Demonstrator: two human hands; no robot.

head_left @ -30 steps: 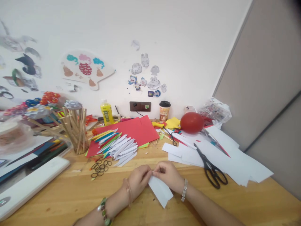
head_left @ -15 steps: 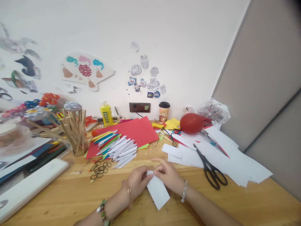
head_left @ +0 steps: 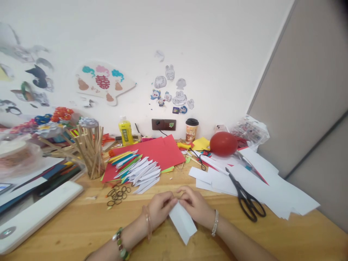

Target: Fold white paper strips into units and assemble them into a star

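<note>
A small rectangle of white paper (head_left: pixel 181 222) is held between both hands, low in the middle of the view, with a lengthwise crease showing. My left hand (head_left: pixel 161 208) pinches its far left corner between thumb and fingers. On the far right corner, my right hand (head_left: pixel 196 207) grips with thumb and bent fingers, and the two hands nearly meet. Beyond the hands lies a heap of folded paper strips (head_left: pixel 143 172), mostly white with some yellow, green and blue. Black rubber bands (head_left: pixel 117 194) lie to the left of my left hand.
Black-handled scissors (head_left: pixel 246 197) lie on white sheets (head_left: pixel 261 183) at the right. Behind stand a red balloon (head_left: pixel 223 144), a lidded paper cup (head_left: pixel 191 130) and a yellow bottle (head_left: pixel 125 131). Wooden sticks (head_left: pixel 91 154) fill a container on the left, beside a long white device (head_left: pixel 40 215).
The paper now bends along its lengthwise crease, with its right side raised. My right hand's fingers have curled in closer to the left hand. The camera view has shifted slightly.
</note>
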